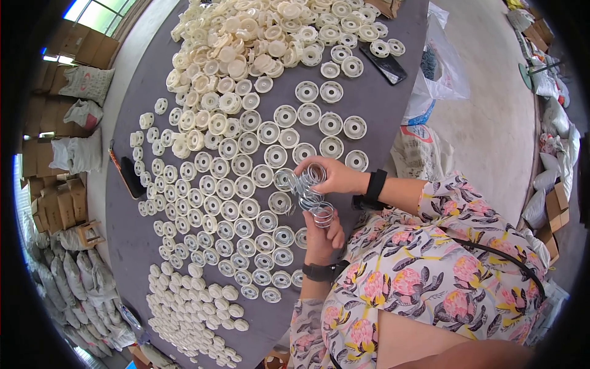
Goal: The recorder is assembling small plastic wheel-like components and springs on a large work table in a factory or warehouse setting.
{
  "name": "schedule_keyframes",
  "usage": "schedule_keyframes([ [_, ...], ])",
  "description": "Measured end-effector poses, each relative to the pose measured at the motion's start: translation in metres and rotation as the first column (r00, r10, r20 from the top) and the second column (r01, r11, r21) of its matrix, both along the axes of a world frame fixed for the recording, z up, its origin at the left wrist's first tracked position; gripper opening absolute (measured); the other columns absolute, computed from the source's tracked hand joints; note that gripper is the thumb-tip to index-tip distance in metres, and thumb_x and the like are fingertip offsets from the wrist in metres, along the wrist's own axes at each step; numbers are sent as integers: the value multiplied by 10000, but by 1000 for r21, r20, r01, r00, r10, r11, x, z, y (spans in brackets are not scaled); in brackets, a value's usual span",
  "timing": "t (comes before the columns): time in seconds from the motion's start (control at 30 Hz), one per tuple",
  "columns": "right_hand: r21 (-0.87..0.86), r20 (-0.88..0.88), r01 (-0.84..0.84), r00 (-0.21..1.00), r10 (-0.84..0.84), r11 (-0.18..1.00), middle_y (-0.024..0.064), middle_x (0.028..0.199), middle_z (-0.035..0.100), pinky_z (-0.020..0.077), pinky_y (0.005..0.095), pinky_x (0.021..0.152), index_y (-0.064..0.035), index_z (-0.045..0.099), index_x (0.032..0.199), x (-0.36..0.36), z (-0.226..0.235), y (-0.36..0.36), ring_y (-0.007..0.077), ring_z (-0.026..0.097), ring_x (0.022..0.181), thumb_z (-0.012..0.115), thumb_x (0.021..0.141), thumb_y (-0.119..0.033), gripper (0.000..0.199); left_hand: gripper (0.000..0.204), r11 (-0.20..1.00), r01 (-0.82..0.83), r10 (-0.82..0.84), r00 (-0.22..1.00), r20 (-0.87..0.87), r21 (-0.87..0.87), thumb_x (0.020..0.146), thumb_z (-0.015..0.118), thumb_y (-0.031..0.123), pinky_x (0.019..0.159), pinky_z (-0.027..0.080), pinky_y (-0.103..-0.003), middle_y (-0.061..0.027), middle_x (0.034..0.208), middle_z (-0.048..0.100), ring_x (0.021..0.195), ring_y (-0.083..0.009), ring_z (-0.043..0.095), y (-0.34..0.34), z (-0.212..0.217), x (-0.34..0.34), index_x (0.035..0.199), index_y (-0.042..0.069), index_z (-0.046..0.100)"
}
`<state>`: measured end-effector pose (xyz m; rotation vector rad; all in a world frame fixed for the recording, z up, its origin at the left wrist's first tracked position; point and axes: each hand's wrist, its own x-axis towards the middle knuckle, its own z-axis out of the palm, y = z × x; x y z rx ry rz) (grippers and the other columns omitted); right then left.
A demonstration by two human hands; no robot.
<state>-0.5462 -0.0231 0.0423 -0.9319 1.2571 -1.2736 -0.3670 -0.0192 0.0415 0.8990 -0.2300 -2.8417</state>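
Note:
Both my hands come together over the near edge of the grey table (138, 237), around a cluster of shiny metal coil springs (310, 200). My right hand (339, 178), the upper one in the picture, grips coils between thumb and fingers. Below it, my left hand (324, 238) is closed around another coil spring (323, 215). How many springs are tangled together I cannot tell. Beside the hands lie rows of round cream plastic cups (247, 206) with dark centre holes. Some cups near the left hand (283, 236) look greyer, with metallic-looking rings inside.
A big heap of loose cream plastic parts (239, 43) covers the far upper table. Small white caps (190, 307) are gathered at the lower left. A black phone (385, 64), a dark case (131, 178) and a plastic bag (439, 74) are at the edges. Sacks (74, 283) stand beyond.

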Motion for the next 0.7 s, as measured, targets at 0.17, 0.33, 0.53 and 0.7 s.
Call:
schedule_keyframes([
  [0.17,122,-54,103,994,-97,987,42,1108,566,409,261,915,-71,544,1090,17,10,5,128,530,1038,649,682,-58,421,618,998,4,3,993,-115,61,845,220,679,281,212,-261,37,409,242,271,-123,224,-8,-17,8,756,98,414],
  [0.33,-164,-436,52,892,-120,985,71,1170,535,439,334,879,-97,556,1052,14,15,5,238,539,1048,675,649,-99,420,493,990,-104,136,841,524,-90,873,362,568,332,261,-252,25,465,343,373,-112,352,-43,-6,-2,792,93,469],
  [0.53,-179,-351,28,932,-90,983,91,1171,534,439,311,877,-89,538,1075,10,18,5,220,545,1049,665,674,-96,421,213,842,-63,286,894,345,-536,929,413,238,483,499,-258,-48,787,583,554,-145,583,-49,-13,-6,1003,59,500],
  [0.7,-115,-130,214,965,-229,970,69,1152,538,446,284,869,-70,495,1127,1,6,4,155,534,1035,628,700,-15,451,144,774,-115,368,882,295,-623,882,531,113,521,511,-267,-69,802,581,594,-154,595,-48,-15,-11,991,24,502],
])
